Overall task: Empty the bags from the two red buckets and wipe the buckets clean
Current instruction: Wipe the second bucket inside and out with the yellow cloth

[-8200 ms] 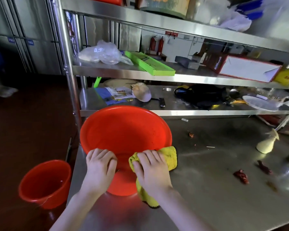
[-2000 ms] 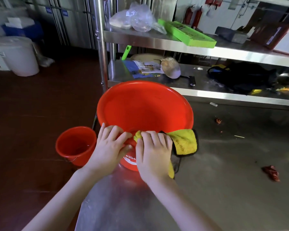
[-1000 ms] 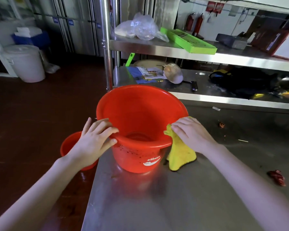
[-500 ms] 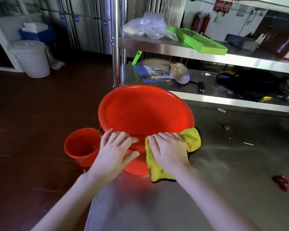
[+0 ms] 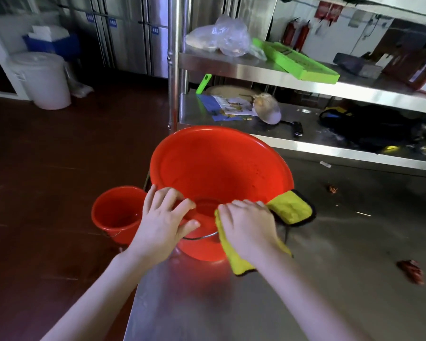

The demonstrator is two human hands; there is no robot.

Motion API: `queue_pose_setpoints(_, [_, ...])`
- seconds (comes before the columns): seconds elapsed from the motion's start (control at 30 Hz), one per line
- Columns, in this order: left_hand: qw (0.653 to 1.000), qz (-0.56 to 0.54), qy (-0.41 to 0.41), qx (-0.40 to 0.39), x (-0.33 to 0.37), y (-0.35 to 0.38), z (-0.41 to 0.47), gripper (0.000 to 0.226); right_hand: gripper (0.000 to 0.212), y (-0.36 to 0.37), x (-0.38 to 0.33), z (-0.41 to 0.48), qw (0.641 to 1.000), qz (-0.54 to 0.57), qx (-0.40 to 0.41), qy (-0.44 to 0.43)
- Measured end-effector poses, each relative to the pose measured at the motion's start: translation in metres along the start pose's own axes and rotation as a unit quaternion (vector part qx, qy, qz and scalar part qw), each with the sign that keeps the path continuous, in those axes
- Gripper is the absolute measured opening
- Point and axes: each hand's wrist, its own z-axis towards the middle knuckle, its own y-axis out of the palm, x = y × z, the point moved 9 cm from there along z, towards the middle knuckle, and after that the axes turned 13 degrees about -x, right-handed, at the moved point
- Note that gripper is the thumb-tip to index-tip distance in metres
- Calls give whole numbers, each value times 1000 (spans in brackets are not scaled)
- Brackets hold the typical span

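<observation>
Our left hand (image 5: 162, 219) grips the near rim of the large red plastic bucket (image 5: 219, 168), tilted toward us at the left edge of the stainless steel table (image 5: 330, 279). Our right hand (image 5: 249, 226) presses a yellow black-edged cloth (image 5: 290, 209) onto that rim; a smaller red plastic bucket (image 5: 118, 212) stands on the floor.

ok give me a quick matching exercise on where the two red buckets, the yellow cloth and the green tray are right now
Things:
1. large red bucket
2. small red bucket
3. yellow cloth
4. green tray

Places:
A. lying on a steel shelf
B. standing on the floor beside the table
C. on the steel table, rim gripped by the left hand
D. draped over a bucket rim, pressed under the right hand

Pairs: 1-C, 2-B, 3-D, 4-A
</observation>
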Motion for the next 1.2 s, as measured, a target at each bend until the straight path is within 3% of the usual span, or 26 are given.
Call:
queue_pose_setpoints(0.07, [999, -34, 4, 10, 6, -4, -6, 51, 45, 0, -30, 0, 1000, 2, -13, 5])
queue_pose_setpoints(0.13, [990, -135, -17, 25, -8, -17, -7, 53, 51, 0, -33, 2, 999, 1, -36, -6])
queue_pose_setpoints(0.23, [946, -266, -178, 50, -53, -29, -6, 41, 56, 6, -29, -4, 993, -1, -100, -60])
queue_pose_setpoints(0.37, [923, -225, -311, -10, -66, -17, -13, 60, 53, 13, -56, -26, 976, 21, -156, -152])
queue_pose_setpoints(0.47, [919, -254, -297, 53, -65, -22, -29, 65, 58, 22, -69, -38, 964, 24, -201, -170])
queue_pose_setpoints(0.6, [910, -288, -251, 162, -64, -22, -60, 67, 51, 27, -81, -57, 965, 35, -201, -164])
queue_pose_setpoints(0.7, [885, -321, -263, 209, -69, 4, -85, 70, 54, 57, -74, -75, 950, 55, -268, -150])
queue_pose_setpoints(0.8, [864, -353, -272, 233, -78, 36, -95, 72, 70, 104, -59, -88, 929, 8, -346, -131])
queue_pose_setpoints(1.03, [881, -383, -240, 143, -102, 106, -65, 72, 61, 174, -33, -66, 934, -38, -354, -35])
queue_pose_setpoints(1.2, [874, -378, -294, 84, -127, 148, -54, 56, 58, 193, 2, -49, 923, -19, -384, 14])
